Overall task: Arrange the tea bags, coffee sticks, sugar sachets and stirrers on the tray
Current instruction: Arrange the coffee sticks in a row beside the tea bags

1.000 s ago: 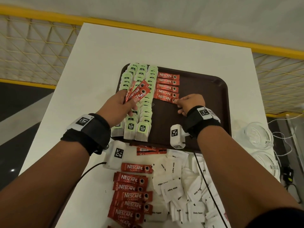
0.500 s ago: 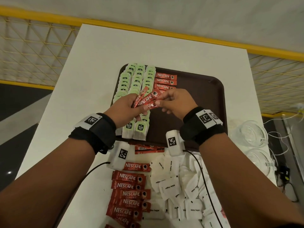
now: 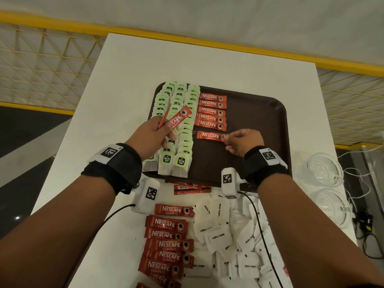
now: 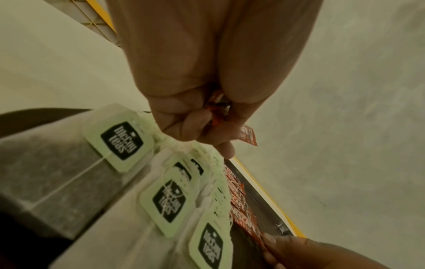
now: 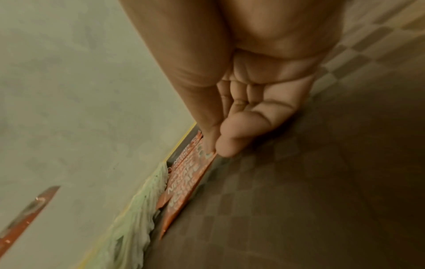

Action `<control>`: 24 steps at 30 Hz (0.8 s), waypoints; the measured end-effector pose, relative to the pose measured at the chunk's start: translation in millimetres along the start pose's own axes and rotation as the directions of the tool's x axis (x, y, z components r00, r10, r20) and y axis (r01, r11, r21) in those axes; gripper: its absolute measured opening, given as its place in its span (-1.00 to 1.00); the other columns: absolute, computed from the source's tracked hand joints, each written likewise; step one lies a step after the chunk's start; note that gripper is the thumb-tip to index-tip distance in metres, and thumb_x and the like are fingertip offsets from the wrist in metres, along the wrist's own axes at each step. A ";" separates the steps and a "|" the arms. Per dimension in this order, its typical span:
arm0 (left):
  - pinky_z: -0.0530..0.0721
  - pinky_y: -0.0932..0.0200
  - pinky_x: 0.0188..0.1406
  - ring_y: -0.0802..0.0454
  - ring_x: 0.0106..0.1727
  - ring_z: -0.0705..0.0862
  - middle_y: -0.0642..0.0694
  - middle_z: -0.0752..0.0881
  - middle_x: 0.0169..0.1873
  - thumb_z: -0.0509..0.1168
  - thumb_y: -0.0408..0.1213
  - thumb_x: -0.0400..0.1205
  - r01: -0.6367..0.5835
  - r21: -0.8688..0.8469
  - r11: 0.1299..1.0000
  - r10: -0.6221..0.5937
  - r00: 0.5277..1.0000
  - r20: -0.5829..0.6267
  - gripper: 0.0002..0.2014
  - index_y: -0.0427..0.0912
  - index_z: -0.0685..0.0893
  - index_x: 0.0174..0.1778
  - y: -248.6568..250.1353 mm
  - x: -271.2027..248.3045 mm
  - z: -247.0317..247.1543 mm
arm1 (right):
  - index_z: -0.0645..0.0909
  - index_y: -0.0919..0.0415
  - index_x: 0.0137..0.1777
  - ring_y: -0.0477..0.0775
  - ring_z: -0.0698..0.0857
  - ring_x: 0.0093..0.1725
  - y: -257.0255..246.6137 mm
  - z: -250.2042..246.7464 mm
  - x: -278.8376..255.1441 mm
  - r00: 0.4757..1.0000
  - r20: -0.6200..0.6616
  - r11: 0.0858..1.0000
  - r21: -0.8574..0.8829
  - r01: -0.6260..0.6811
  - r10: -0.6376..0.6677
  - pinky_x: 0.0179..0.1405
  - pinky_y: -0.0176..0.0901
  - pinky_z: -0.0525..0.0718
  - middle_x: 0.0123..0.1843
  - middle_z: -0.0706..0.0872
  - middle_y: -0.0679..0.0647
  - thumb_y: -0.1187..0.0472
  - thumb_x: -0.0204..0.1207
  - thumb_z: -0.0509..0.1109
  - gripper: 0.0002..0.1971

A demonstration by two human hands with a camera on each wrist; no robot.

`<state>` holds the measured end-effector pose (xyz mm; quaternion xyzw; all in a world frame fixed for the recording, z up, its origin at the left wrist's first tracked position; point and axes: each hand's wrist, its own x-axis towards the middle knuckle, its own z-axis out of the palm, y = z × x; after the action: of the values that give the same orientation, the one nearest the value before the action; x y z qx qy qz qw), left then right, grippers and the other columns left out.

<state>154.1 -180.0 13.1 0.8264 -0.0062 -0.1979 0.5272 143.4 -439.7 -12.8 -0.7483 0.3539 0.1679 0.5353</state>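
Two coffee sticks [image 3: 175, 119] are gripped in the left hand [image 3: 150, 135] and held above the tea bags [image 3: 178, 129], which are laid in three overlapping rows along the left side of the tray [image 3: 259, 113]. Just right of those rows, a column of five sticks [image 3: 212, 112] is laid crosswise. A sixth stick [image 3: 210, 135] is pinched at its right end by the right hand [image 3: 242, 142], low over the tray just below that column, its long axis set left to right like the others. The right hand is judged the nearer to the slot. Off the tray, at the near edge, more sticks [image 3: 168, 244] and a heap of sugar sachets [image 3: 232, 235] are left waiting; no stirrers can be made out
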 end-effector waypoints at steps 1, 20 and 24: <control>0.57 0.14 -0.27 0.09 -0.43 0.56 -0.13 0.79 -0.12 0.11 -0.16 0.80 -0.001 0.003 1.000 0.001 1.000 0.000 -0.80 -0.16 0.56 0.19 -0.3 -0.9 0.4 | 0.66 0.21 -0.02 -0.03 0.74 -0.31 -2.8 2.8 2.2 1.000 -0.015 1.000 -0.026 0.013 -0.013 -0.35 -0.25 0.71 -0.13 0.79 0.13 0.19 0.52 0.53 -0.86; 0.57 0.13 -0.34 0.22 -0.47 0.53 -0.04 0.80 -0.19 0.21 -0.08 0.75 0.001 0.142 0.990 -0.020 0.991 0.133 -0.80 -0.09 0.69 0.01 0.5 -5.5 12.3 | 0.66 0.20 0.04 -0.13 0.69 -0.37 -37.0 23.3 -40.0 0.825 0.350 0.839 -0.163 0.519 -0.443 -0.36 -0.33 0.68 -0.22 0.74 0.04 0.21 0.58 0.46 -0.89; 0.57 0.14 -0.31 0.06 -0.33 0.53 -0.14 0.69 -0.20 0.18 -0.05 0.76 -0.025 0.183 0.983 0.011 0.997 0.076 -0.72 -0.20 0.64 0.05 3.6 -6.9 10.6 | 0.68 0.25 0.11 -0.09 0.68 -0.31 -13.7 3.0 -28.4 0.937 0.193 0.956 0.017 0.293 -0.291 -0.33 -0.28 0.67 -0.18 0.76 0.08 0.20 0.56 0.47 -0.82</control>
<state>144.9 -189.3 14.6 0.8633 -0.0517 -0.2224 0.4500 133.9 -424.6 13.4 -0.7759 0.1844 0.1605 0.5816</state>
